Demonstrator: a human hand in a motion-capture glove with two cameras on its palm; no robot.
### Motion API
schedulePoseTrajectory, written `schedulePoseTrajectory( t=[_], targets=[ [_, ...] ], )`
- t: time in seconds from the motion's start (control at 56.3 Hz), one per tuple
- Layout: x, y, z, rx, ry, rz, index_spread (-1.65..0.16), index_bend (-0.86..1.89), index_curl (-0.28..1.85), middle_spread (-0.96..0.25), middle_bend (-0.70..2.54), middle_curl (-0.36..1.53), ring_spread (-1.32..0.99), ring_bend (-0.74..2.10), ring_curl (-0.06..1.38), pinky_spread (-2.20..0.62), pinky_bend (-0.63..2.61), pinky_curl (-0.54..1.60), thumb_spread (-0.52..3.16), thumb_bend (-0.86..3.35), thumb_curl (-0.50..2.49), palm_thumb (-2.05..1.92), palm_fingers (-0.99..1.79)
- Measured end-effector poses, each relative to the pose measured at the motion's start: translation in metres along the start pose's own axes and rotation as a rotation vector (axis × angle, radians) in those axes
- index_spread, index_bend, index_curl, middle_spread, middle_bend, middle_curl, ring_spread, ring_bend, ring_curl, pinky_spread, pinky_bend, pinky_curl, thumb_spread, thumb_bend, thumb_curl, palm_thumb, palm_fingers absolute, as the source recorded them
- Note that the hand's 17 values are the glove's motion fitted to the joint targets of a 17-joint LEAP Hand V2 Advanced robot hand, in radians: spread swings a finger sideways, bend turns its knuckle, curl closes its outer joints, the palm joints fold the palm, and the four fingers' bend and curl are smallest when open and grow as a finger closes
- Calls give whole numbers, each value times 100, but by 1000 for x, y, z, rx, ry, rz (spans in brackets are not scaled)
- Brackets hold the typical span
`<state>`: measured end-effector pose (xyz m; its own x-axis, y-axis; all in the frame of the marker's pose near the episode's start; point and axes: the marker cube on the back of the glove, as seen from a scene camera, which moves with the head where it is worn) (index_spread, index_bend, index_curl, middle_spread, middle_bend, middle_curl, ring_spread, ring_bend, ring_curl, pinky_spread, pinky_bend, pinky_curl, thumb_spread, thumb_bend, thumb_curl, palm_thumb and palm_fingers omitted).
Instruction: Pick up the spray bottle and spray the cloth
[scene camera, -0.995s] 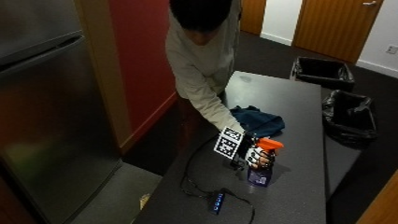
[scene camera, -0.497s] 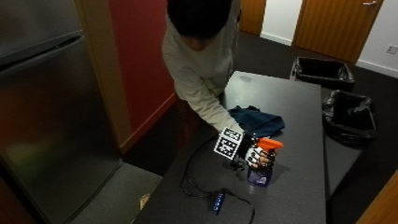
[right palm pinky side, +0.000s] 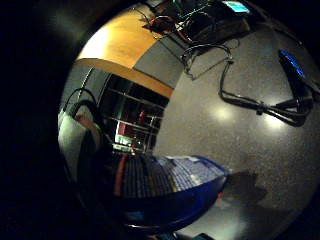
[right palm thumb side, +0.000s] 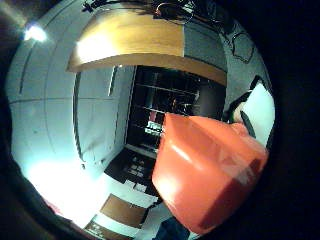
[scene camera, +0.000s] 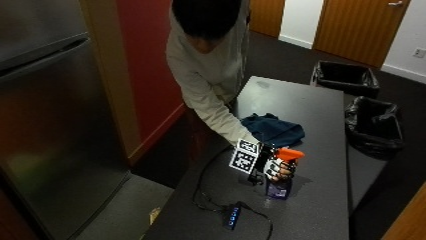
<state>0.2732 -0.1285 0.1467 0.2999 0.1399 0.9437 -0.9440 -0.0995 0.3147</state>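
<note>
A spray bottle (scene camera: 280, 185) with an orange trigger head (scene camera: 289, 154) and a purple body stands on the dark table (scene camera: 319, 205). My gloved right hand (scene camera: 274, 168) grips its neck, fingers curled round it just under the head. The dark blue cloth (scene camera: 273, 129) lies bunched on the table just beyond the bottle, apart from it. The orange head (right palm thumb side: 210, 170) fills much of the thumb side palm view. The bottle's blue labelled body (right palm pinky side: 165, 185) sits close in the little finger side palm view, standing on the table (right palm pinky side: 235, 125).
Black cables (scene camera: 213, 197) and a small blue-lit hub (scene camera: 231, 218) lie on the table's near end. Two black bins (scene camera: 346, 77) (scene camera: 375, 122) stand beyond the far side. A steel fridge (scene camera: 46, 120) and a red wall flank the person's side.
The hand has stayed wrapped round the bottle near the cloth; hand and bottle show no clear movement across the three outside pictures.
</note>
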Motion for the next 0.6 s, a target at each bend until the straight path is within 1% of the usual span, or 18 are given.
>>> schedulePoseTrajectory(
  t=[0.32, 0.462, 0.604],
  targets=[
    [-22, -15, -14, -262, 74, -70, -15, 38, 54, -16, 57, 49, -20, 57, 44, -23, 35, 38, 13, -4, 77, 96, 137],
    [-53, -21, -22, -422, 119, -167, -15, 38, 54, -16, 57, 49, -20, 57, 44, -23, 34, 38, 13, -4, 77, 96, 138],
    [-91, -18, -26, -637, 234, -337, -15, 39, 54, -16, 57, 49, -20, 58, 44, -24, 35, 39, 12, -4, 77, 96, 138]
  ],
)
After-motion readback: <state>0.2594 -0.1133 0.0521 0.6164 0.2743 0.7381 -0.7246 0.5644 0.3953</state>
